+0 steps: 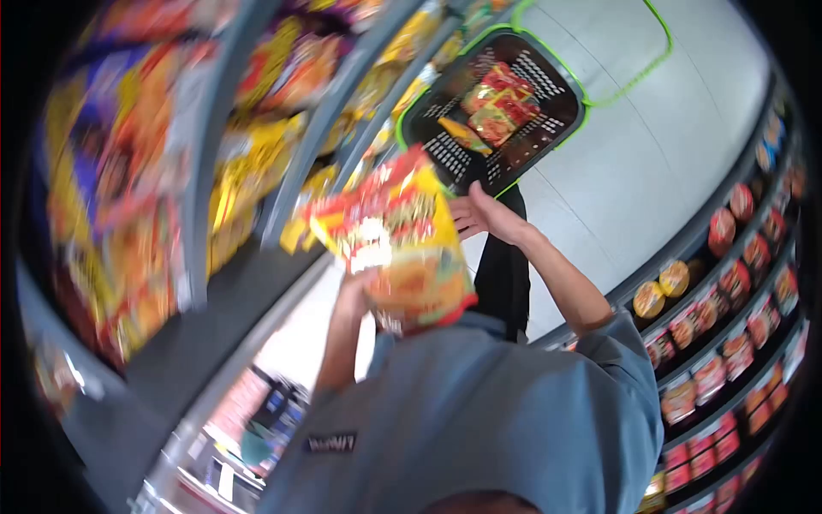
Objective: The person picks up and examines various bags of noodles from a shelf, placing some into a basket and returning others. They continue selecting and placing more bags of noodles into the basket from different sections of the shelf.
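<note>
On the white tiled floor (612, 184) I log a green-rimmed, black perforated plastic basket (548, 130); nearer, a red-and-yellow glossy plastic packet (401, 248) is raised in mid-air. I judge the step in hand as supporting this packet; the next move calls for a steady grip. Left hand (353, 298): fingers, blurred, appear clamped on its edge. Right hand (498, 218): fingers apart, beside the packet.

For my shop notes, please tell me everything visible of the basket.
The basket looks like perforated dark plastic, with a bright green rim and a green handle lying outward. It stands open side up on the pale floor, holding a few mostly red packets. The right hand is near; contact is unclear.
</note>
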Tool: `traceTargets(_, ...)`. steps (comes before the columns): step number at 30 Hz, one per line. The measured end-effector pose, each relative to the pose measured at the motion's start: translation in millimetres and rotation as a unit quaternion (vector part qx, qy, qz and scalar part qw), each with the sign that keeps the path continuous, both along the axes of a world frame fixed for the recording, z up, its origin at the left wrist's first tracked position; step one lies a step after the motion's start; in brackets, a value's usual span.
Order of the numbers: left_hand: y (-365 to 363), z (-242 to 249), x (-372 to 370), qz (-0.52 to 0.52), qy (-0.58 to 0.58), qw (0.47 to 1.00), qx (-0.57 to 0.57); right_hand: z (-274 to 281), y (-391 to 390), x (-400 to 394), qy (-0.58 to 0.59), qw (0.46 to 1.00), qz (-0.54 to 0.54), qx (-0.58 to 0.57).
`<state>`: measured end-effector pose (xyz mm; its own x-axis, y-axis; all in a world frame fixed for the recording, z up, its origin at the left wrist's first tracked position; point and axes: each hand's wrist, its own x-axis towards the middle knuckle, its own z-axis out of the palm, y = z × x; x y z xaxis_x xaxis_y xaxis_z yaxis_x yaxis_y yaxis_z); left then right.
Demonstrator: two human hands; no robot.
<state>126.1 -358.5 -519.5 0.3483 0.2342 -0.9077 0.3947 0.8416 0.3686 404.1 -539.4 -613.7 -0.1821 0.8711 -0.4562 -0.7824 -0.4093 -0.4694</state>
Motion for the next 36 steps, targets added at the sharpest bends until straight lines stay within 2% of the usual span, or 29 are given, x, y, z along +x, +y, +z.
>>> traceTargets(1, -0.1, 17.2, 26.3, 0.028, -0.051, 0.997, 0.043, 27.7, 4.8, 5.1, 0.050, 0.996, -0.015, 0.072)
traceTargets(3, -3.6, 75.2, 89.9, 0.048, -0.128, 0.987, 0.084, 62.4, 0.0, 3.0, 0.069, 0.995, -0.069, 0.033)
traceTargets(4, -2.8, 78.9, 92.3, 0.041, -0.086, 0.994, 0.045, 44.5, -2.5, 3.7, -0.050, 0.997, -0.025, 0.051)
traceTargets(5, 5.2, 79.0, 88.1, 0.042, -0.041, 0.998, 0.022, 106.4, 10.1, 15.5, -0.154, 0.986, -0.013, 0.064)
traceTargets(6, 5.2, 77.9, 82.8, 0.033, -0.073, 0.994, 0.073, 139.1, 21.9, 18.1, -0.182, 0.981, -0.006, 0.069)
traceTargets(7, 2.6, 94.9, 97.7, 0.041, -0.057, 0.981, 0.180, 163.4, 31.4, 16.5, -0.257, 0.965, -0.002, 0.056)
traceTargets(9, 0.6, 108.4, 99.6, 0.099, -0.149, 0.955, 0.239, 169.6, 46.6, 12.7, -0.303, 0.952, -0.011, 0.048)
traceTargets(11, -12.4, 128.8, 105.1, 0.089, -0.114, 0.930, 0.337, 192.6, 41.2, 23.1, -0.256, 0.964, -0.034, 0.067)
traceTargets(12, -12.6, 112.5, 99.8, 0.076, -0.113, 0.890, 0.435, 200.5, 44.7, 27.4, -0.249, 0.964, -0.026, 0.086)
traceTargets(13, -17.8, 124.1, 97.9, 0.091, -0.117, 0.885, 0.441, 207.7, 43.5, 29.7, -0.242, 0.965, -0.019, 0.098)
traceTargets(14, -22.1, 136.3, 89.3, 0.086, -0.064, 0.872, 0.477, 216.2, 44.1, 32.1, -0.251, 0.962, -0.009, 0.105)
traceTargets(15, -28.4, 153.3, 83.2, 0.079, -0.009, 0.856, 0.510, 226.3, 46.7, 33.0, -0.272, 0.955, 0.025, 0.119)
traceTargets(16, -40.3, 179.7, 83.8, 0.090, 0.031, 0.808, 0.582, 237.1, 49.3, 31.9, -0.291, 0.946, 0.055, 0.132)
traceTargets(17, -47.2, 200.1, 81.2, 0.094, 0.028, 0.805, 0.585, 251.2, 53.0, 28.6, -0.296, 0.944, 0.056, 0.137)
traceTargets(19, -53.5, 231.0, 78.1, 0.143, 0.085, 0.745, 0.646, 279.6, 62.7, 25.7, -0.248, 0.944, 0.082, 0.202)
traceTargets(21, -52.8, 256.2, 74.5, 0.156, 0.073, 0.741, 0.649, 302.1, 73.9, 22.0, -0.242, 0.935, 0.114, 0.232)
traceTargets(23, -51.1, 269.7, 68.5, 0.106, 0.109, 0.733, 0.663, 319.0, 80.2, 10.2, -0.282, 0.905, 0.143, 0.284)
traceTargets(25, -45.1, 276.7, 65.4, 0.138, 0.059, 0.733, 0.664, 335.9, 84.7, 7.1, -0.287, 0.905, 0.150, 0.275)
traceTargets(27, -39.9, 285.0, 58.4, 0.224, -0.123, 0.769, 0.587, 346.6, 86.3, 2.8, -0.276, 0.916, 0.122, 0.264)
traceTargets(28, -37.8, 292.2, 50.7, 0.183, -0.106, 0.775, 0.596, 346.1, 86.6, -0.1, -0.266, 0.921, 0.105, 0.266)
traceTargets(32, -24.4, 306.9, 43.3, 0.137, -0.155, 0.783, 0.587, 360.0, 76.9, -10.4, -0.230, 0.933, 0.070, 0.267)
traceTargets(36, -30.5, 311.7, 37.0, 0.084, -0.177, 0.764, 0.615, 358.9, 72.3, -21.6, -0.212, 0.948, -0.013, 0.237)
